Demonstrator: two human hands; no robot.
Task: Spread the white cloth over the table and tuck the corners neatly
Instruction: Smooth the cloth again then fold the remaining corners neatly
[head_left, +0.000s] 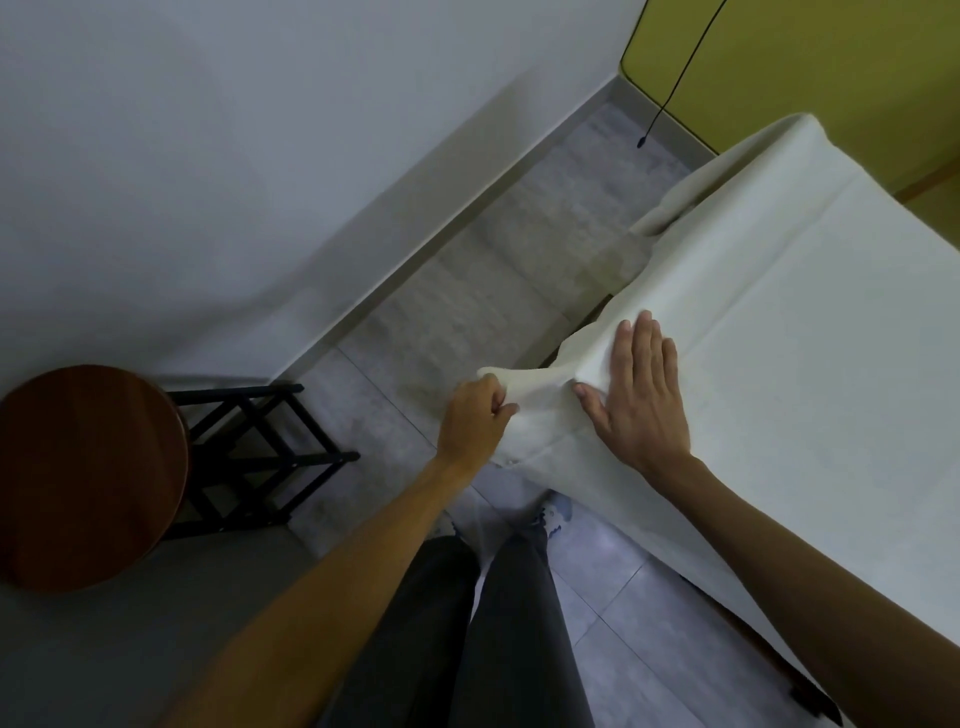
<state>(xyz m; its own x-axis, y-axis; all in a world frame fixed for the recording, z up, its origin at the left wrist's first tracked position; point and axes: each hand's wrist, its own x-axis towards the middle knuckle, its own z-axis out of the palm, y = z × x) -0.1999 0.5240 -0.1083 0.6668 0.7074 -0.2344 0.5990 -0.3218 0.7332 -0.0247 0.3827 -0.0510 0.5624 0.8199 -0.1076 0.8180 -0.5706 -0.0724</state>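
Tucking stage: near-left corner in hand, not yet folded under.
Done: the white cloth (779, 338) lies spread over the top of the table (592, 319), mostly flat with a few faint crease lines, and hangs over the edges that show.
Left to do: judged from this view, the near-left corner needs folding and tucking. The far-left corner (660, 218) looks bunched and loose, so it likely needs the same. The right side of the table is out of view.
Containers: none visible, so no contents to report.
Stool (88, 473): round brown seat on a black frame, well apart from the table to its left, against the wall.
Left hand (475, 421): just off the table's near-left corner. Fingers curled, pinching the loose cloth corner and drawing it out away from the table into a taut point.
Right hand (636, 389): on the table top at that same corner. Fingers straight and together, palm down, pressing the cloth flat to anchor it.
Cord (670, 98): thin and black, hanging beyond the table's far end in front of a yellow panel (805, 67), clear of the cloth.
Risk: pulling harder than the flat hand can hold could drag the spread cloth off line.
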